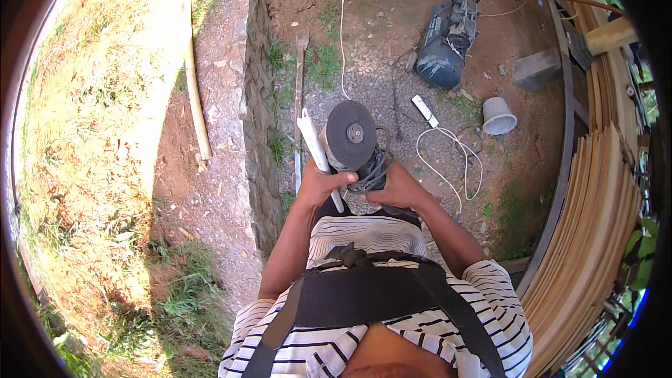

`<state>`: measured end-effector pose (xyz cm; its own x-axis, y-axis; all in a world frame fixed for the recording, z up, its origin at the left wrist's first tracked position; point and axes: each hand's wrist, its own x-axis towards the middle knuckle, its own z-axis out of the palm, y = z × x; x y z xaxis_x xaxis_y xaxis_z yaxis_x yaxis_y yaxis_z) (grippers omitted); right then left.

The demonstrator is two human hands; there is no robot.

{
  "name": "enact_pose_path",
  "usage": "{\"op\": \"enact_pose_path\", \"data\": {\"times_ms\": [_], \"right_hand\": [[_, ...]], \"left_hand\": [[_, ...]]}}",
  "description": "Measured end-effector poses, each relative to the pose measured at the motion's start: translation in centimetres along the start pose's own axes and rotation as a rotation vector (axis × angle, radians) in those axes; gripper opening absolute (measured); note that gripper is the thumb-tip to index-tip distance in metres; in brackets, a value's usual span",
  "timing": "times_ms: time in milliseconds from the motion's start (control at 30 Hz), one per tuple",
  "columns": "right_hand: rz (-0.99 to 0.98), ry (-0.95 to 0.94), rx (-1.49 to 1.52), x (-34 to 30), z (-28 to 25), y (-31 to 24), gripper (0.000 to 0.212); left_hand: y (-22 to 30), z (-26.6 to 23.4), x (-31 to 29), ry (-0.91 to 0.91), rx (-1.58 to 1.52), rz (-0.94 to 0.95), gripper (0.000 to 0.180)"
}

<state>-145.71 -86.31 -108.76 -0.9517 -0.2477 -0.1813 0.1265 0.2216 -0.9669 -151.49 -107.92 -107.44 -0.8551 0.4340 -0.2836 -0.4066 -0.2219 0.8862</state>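
In front of my waist I hold an angle grinder (365, 173) with its round dark disc (343, 126) facing up and a cord bundled round its body. My left hand (323, 186) is closed round a white pipe (312, 140), its thumb resting against the grinder. The pipe slants up beside the disc, and its lower end shows below the hand. On the grinder's other side, my right hand (397, 187) grips the body; its fingertips are hidden behind the tool and cord.
A blue air compressor (442, 42) stands ahead to the right. Nearer lie a white power strip (424, 110) with a looped cable and a grey bucket (498, 116). Long planks (584, 210) are stacked at right. A low stone edge (257, 112) runs along the left, with a wooden pole (192, 73) beyond.
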Motion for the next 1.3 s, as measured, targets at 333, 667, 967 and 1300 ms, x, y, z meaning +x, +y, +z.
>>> {"op": "enact_pose_path", "data": {"times_ms": [333,667,967,1300], "right_hand": [[0.093,0.161,-0.046,1.6,1.8,-3.2,0.060],[0.358,0.367,0.296,-9.7,-3.5,6.1,0.034],[-0.044,0.509,0.271,-17.9,-8.4,0.3,0.020],[0.244,1.051,0.037,-29.1,-17.1,6.1,0.017]], "left_hand": [[-0.5,-3.9,6.7,-0.272,-0.277,-0.213,0.101],[-0.2,-6.5,7.5,-0.127,-0.659,-0.240,0.094],[-9.7,-5.5,-1.6,0.069,-0.460,-0.331,0.072],[-7.0,-3.0,2.3,0.453,-0.625,-0.079,0.073]]}}
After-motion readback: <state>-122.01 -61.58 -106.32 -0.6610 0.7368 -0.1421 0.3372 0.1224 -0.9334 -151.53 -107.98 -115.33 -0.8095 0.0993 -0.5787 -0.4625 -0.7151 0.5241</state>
